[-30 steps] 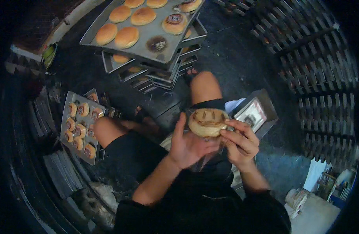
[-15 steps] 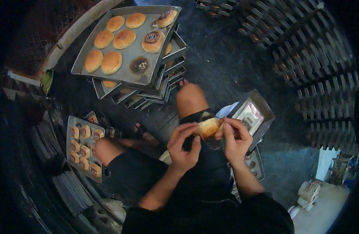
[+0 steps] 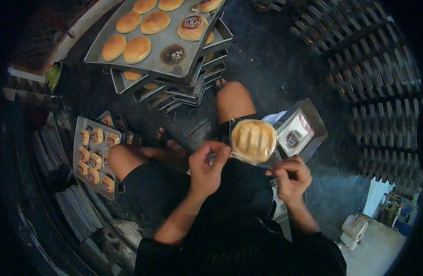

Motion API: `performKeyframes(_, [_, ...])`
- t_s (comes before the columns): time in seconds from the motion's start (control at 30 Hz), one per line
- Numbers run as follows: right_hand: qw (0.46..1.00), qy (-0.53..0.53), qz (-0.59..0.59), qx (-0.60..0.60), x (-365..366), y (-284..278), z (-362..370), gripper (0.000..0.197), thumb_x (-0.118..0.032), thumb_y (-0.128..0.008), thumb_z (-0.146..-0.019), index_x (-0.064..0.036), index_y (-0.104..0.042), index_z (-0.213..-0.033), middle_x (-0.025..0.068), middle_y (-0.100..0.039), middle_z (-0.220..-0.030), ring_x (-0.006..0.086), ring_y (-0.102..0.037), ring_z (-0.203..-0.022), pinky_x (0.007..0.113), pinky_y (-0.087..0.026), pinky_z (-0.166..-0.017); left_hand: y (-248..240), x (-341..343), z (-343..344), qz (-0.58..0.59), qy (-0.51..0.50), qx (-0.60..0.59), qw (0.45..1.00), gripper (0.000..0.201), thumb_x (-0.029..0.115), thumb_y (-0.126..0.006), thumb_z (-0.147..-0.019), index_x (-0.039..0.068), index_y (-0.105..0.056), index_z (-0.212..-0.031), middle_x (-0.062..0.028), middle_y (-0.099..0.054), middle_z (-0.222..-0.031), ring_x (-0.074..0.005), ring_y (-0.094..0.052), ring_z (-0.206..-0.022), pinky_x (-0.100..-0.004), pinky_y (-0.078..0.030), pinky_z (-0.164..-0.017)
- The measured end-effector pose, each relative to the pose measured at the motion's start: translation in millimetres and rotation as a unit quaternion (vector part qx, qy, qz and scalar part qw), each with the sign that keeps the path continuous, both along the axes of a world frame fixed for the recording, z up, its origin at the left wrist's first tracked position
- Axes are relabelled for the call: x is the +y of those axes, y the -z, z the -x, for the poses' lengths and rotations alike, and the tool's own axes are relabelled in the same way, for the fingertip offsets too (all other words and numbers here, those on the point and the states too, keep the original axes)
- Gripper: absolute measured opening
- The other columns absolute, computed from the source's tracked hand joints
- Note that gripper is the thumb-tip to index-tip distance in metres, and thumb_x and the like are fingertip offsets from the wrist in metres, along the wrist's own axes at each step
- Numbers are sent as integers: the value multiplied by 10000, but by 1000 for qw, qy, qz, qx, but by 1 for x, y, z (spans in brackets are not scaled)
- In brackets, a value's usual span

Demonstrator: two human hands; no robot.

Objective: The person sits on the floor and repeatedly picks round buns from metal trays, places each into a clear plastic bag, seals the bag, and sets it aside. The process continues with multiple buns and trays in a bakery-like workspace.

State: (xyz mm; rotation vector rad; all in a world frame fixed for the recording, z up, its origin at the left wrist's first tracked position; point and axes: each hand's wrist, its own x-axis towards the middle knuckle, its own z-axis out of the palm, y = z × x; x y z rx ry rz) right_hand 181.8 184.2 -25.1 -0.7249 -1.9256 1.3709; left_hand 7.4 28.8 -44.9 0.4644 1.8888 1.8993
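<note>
L hand (image 3: 205, 169) & R hand (image 3: 292, 180): both nearly closed, thumb to fingers, each pinching a near corner of clear bag (image 3: 253, 161). Bun (image 3: 253, 140) inside, just beyond & btwn hands, L fingertips approx. nearer; roundish, no clear long axis, ridges run away from body. Vs prev. frame: ridged face now shows, bun farther out past fingers.

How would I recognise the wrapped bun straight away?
From the big metal tray at the top, drop down to the person's bare right knee. Just below it, the left hand and right hand hold up a bun in clear film. Unlike the tray's buns, it shows darker stripes.
</note>
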Motion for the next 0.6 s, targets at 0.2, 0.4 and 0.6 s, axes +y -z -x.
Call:
performKeyframes(0.2, [921, 123, 367, -36, -52, 53, -23, 316, -156, -794, -941, -3, -623, -1159, 1, -635, -961, 86, -637, -873, 244, -487, -747, 86, 8, -49, 40, -75, -209, 974, 211, 144, -816, -961, 12, -681, -1054, 48, -622, -687, -34, -527, -583, -196, -418, -572])
performKeyframes(0.4, [977, -144, 64, 142, -42, 16, 92, 636, -30, -815, -885, 7, -459, -1410, 246, -576, -1456, 300, -556, -1386, 445, -447, -1157, 26, 3, 13, -180, -163, -198, 950, 457, 262, -716, -1031, 31, -550, -1389, -102, -642, -1266, -163, -667, -1068, -319, -535, -876])
performKeyframes(0.6, [882, -222, -410, 67, 13, -46, 272, 773, 68, -753, -708, -1, -512, -1439, 283, -499, -1523, 509, -483, -1415, 544, -458, -1154, 22, -57, 41, -115, -166, -182, 962, 406, 187, -686, -1023, 40, -559, -1380, -128, -604, -1359, -240, -642, -1171, -395, -490, -1030])
